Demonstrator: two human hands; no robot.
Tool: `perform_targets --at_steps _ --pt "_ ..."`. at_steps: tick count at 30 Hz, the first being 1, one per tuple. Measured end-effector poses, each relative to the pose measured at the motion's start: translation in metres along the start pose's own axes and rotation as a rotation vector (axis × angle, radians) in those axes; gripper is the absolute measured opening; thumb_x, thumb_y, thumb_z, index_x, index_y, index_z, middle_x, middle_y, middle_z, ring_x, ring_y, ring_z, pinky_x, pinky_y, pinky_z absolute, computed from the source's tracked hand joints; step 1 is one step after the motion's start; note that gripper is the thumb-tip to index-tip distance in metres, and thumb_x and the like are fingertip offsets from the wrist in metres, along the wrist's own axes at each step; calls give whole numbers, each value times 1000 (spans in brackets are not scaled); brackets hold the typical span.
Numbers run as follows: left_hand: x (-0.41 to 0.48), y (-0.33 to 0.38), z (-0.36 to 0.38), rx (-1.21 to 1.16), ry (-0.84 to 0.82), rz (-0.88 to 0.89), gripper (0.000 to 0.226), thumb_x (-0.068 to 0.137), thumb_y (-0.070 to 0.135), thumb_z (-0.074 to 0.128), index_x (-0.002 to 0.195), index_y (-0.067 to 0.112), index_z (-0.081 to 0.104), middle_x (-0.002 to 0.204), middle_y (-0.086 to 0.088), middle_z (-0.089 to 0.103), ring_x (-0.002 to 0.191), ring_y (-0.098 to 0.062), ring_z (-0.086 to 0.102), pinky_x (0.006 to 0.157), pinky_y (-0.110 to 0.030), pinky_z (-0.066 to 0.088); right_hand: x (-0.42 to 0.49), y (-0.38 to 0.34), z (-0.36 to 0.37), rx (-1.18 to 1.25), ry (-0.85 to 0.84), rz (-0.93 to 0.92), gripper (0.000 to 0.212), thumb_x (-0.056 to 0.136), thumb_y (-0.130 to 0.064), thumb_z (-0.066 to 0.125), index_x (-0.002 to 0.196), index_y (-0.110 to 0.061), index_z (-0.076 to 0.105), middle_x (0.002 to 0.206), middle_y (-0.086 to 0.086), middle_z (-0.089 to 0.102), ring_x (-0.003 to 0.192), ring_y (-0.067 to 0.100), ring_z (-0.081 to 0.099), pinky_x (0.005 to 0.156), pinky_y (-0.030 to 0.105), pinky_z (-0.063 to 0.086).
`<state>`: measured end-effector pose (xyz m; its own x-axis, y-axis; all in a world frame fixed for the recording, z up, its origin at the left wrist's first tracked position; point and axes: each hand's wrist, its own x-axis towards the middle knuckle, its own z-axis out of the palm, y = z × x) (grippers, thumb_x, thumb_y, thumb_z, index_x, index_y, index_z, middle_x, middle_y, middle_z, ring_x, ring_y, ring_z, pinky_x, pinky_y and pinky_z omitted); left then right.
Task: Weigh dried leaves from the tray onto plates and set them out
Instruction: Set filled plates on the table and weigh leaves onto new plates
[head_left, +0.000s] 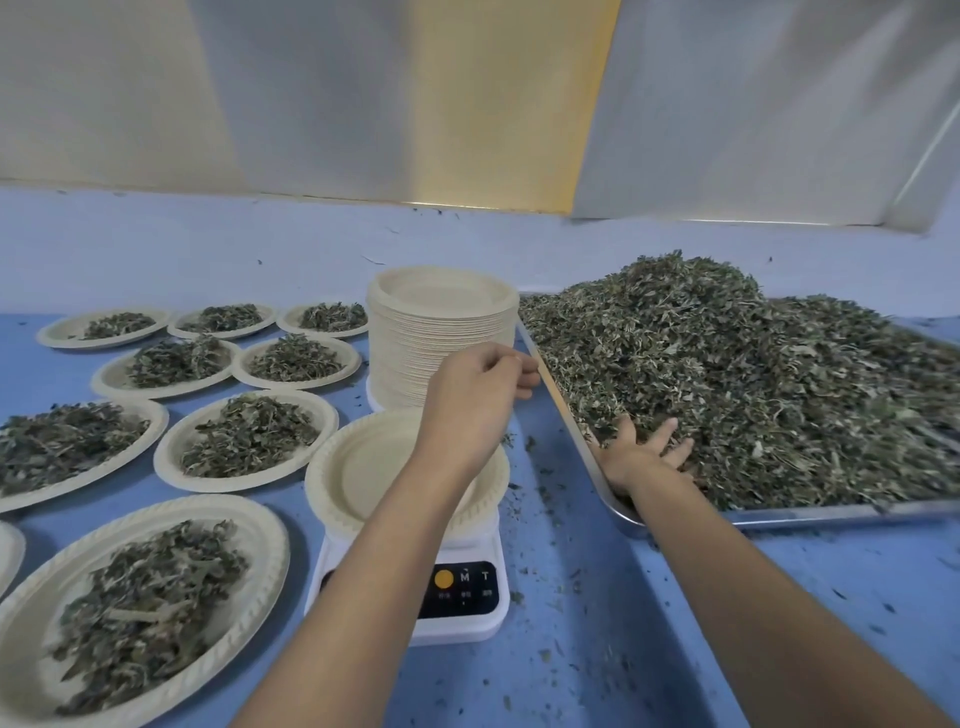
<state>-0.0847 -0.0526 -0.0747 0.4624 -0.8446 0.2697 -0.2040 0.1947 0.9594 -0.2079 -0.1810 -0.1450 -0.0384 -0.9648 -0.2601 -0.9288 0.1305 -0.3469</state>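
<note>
In the head view, the leaves lie in a big heap in the metal tray, at the right of the frame. The right hand is at the tray's near left corner, its fingers straight and spread, pushed flat into the edge of the heap. The left hand hovers in the centre, between the stack of plates and the tray rim. Its fingers are loosely curled, and it cannot be told if they pinch anything. An empty plate sits on the scale at lower centre, partly under the left forearm.

The leaves are probably very light, dry and brittle. They would crumble if squeezed and scatter easily, so a scoop from below with cupped fingers seems best. The plate looks thin and light and may shift on the scale.

The tray's raised rim stands between the heap and the scale, so a loaded hand must lift over it. Filled plates crowd the left of the frame. Free table shows at lower right, in front of the tray.
</note>
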Motion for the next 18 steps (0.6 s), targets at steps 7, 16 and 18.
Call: perform_targets --at_steps 7,16,18 --pt "0 -1 7 -6 -21 -21 27 94 11 46 80 18 67 82 4 70 68 -6 63 64 -17 43 17 1 3 -48 182 -271 55 96 -39 48 142 -19 25 150 16 21 136 37 23 109 47 23" --pt "7 4 15 54 -63 28 29 95 12 45 77 24 64 84 5 69 68 -5 63 59 -11 42 49 13 -4 -261 468 -219 92 80 -74 48 149 -42 -3 154 11 -30 144 41 -13 113 57 8" --pt "9 2 17 71 -80 40 30 95 12 44 76 26 64 84 6 69 68 -5 64 61 -13 42 58 13 -5 -214 366 -188 97 78 -76 48 149 -41 -8 154 12 -30 143 42 -14 113 57 7"
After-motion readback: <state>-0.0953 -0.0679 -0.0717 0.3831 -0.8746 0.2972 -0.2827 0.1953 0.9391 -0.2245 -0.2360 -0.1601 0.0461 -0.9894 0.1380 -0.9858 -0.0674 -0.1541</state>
